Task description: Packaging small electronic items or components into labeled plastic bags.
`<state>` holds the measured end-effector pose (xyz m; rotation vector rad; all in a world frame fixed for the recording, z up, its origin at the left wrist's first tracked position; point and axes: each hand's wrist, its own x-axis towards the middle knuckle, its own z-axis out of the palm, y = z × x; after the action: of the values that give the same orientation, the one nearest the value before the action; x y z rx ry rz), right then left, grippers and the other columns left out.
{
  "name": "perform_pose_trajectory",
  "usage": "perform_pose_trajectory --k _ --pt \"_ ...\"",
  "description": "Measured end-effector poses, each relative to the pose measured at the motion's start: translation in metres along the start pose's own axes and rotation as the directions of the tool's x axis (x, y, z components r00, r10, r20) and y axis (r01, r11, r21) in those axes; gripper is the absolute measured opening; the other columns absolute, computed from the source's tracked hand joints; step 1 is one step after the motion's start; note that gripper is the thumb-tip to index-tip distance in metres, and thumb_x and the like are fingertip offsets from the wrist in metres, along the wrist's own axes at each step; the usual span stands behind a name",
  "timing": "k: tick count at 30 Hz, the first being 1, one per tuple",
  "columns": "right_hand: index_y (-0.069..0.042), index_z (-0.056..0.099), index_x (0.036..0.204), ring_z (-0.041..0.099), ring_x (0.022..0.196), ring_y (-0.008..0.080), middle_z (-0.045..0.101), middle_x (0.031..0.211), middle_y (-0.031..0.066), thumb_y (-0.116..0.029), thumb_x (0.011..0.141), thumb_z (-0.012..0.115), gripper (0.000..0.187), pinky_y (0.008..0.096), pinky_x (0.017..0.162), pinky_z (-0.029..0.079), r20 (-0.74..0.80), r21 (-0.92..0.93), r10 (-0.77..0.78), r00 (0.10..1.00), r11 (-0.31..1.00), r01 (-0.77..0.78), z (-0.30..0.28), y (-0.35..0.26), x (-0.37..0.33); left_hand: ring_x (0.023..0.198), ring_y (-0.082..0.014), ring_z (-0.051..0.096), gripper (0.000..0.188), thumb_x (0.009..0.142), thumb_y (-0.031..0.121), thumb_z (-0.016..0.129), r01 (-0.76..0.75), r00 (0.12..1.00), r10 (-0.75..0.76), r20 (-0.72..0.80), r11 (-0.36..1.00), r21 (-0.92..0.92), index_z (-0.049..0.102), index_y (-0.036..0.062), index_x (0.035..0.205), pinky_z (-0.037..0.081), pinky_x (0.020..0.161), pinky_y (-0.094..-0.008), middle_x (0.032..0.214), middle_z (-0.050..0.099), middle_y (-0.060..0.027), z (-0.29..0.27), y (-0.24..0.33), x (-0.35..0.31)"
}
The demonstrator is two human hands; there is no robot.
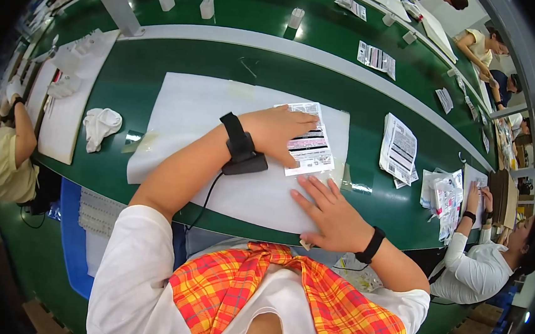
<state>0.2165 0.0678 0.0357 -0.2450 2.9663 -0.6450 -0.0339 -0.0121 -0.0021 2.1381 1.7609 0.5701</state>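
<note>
A white packet or sheet (pixel 312 153) with printed lines and dark bars lies on the white foam mat (pixel 222 100). Across its upper left part rests my left hand (pixel 281 132), fingers stretched out and spread, pressing flat rather than gripping. Just below the packet's near edge, my right hand (pixel 337 218) lies on the mat with fingers apart, its fingertips close to that edge. At the right thumb, by the table's front edge, is a small pale piece (pixel 306 245) that I cannot make out. Each wrist wears a black band.
To the right lie a stack of printed packets (pixel 399 147) and a pile of clear bags (pixel 446 200). A crumpled white cloth (pixel 101 127) sits left of the mat. Beyond a pale rail (pixel 246 38), packets and small white containers (pixel 207 9) are on a green surface. Co-workers sit on both sides.
</note>
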Motion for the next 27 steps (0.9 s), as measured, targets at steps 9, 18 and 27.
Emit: perform_pose_trajectory --k 9,18,27 --pt "-0.004 0.058 0.127 0.061 0.110 0.0243 0.063 0.123 0.0147 -0.027 0.091 0.064 0.044 0.0339 0.095 0.047 0.328 0.342 0.125 0.936 0.908 -0.241 -0.134 0.095 0.117 0.107 -0.0318 0.054 0.046 0.069 0.021 0.069 0.183 0.962 -0.163 -0.220 0.980 0.074 0.061 0.0018 0.110 0.044 0.089 -0.0438 0.110 0.058 -0.0133 0.024 0.024 0.010" --pt "-0.011 0.034 0.147 0.054 0.115 0.0237 0.050 0.135 0.0136 -0.004 0.084 0.063 0.070 0.0328 0.098 0.042 -0.445 0.785 0.591 0.673 0.619 -0.024 -0.054 0.294 0.312 0.096 -0.0292 0.056 0.035 0.070 0.014 0.067 0.073 0.980 -0.074 -0.182 0.997 -0.010 0.064 0.0015 0.102 0.048 0.082 -0.0391 0.099 0.058 -0.0119 0.016 0.027 0.021" --pt "-0.011 0.043 0.135 0.053 0.112 0.0209 0.049 0.124 0.0099 -0.010 0.090 0.059 0.048 0.0388 0.095 0.048 -0.348 0.936 0.534 0.770 0.240 0.257 -0.097 0.183 0.202 0.104 -0.0314 0.054 0.037 0.073 0.012 0.063 0.152 0.959 -0.148 -0.243 0.988 0.000 0.062 -0.0009 0.108 0.046 0.090 -0.0405 0.106 0.058 -0.0138 0.021 0.023 0.014"
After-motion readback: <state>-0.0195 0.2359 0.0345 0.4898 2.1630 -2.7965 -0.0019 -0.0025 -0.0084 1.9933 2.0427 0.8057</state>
